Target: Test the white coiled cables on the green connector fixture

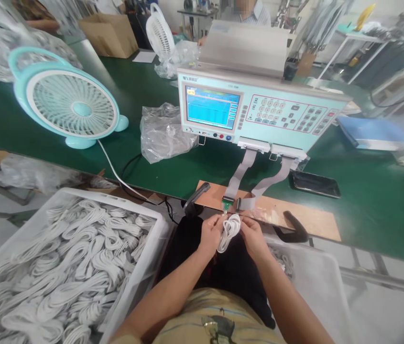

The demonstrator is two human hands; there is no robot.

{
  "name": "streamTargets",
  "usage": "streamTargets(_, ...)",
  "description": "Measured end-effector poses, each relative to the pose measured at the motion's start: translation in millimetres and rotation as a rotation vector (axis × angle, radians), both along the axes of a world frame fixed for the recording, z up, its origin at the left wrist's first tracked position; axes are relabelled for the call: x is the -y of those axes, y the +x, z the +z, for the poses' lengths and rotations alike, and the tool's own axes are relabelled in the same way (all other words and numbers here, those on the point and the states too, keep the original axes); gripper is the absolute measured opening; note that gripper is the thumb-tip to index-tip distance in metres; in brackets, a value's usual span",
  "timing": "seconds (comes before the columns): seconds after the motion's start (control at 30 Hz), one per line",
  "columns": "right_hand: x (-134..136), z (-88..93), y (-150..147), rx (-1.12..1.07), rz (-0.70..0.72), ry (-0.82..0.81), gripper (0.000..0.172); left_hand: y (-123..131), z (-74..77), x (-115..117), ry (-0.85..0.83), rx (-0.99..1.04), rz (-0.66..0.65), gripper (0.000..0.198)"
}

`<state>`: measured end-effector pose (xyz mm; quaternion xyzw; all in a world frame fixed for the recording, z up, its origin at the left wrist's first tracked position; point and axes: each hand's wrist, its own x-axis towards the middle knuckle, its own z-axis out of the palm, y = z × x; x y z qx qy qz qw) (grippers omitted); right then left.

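Between my two hands hangs a coiled white cable [230, 232], just in front of the table edge. My left hand [212, 234] is closed on the cable's left side, its fingertips close to a small green circuit board [226, 205]. My right hand [254, 235] pinches the right side of the same cable near a dark connector [238, 205]. Two grey ribbon cables [238, 177] run from these connectors up to a cable tester [259, 110] with a lit blue screen. The cable's ends are mostly hidden by my fingers.
A white bin [151, 210] of bundled white cables stands at my left, another bin [320, 263] at my right. On the green table are a fan [76, 107], a plastic bag [166, 131], a black phone [315, 184] and a blue folder [374, 133]. Someone sits opposite.
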<state>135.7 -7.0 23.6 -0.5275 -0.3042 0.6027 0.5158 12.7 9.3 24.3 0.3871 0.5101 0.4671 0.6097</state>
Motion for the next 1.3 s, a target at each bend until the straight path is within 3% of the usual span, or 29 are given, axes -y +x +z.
streamTargets(0.4, 0.3, 2.4, -1.9, -0.009, -0.025, -0.006, 0.017, 18.2, 3.3, 2.5, 0.013, 0.050, 0.182, 0.025)
streamTargets(0.83, -1.1, 0.5, 2.1, -0.033, -0.002, -0.012, 0.017, 22.9, -0.3, 5.8, 0.033, 0.058, 0.239, 0.030)
streamTargets(1.13, -1.6, -1.9, 0.8, -0.040, -0.048, -0.022, 0.019, 23.0, -12.2, 1.7, 0.006, 0.090, 0.174, 0.035)
streamTargets(1.23, -0.3, -1.7, -0.3, -0.057, -0.080, -0.048, 0.022, 12.2, -1.7, 4.6, 0.105, -0.097, 0.073, 0.035)
streamTargets(1.3, 0.1, -2.6, -0.7, -0.043, -0.115, -0.064, 0.024, -9.8, 10.6, 9.2, 0.261, -0.302, 0.002, 0.028)
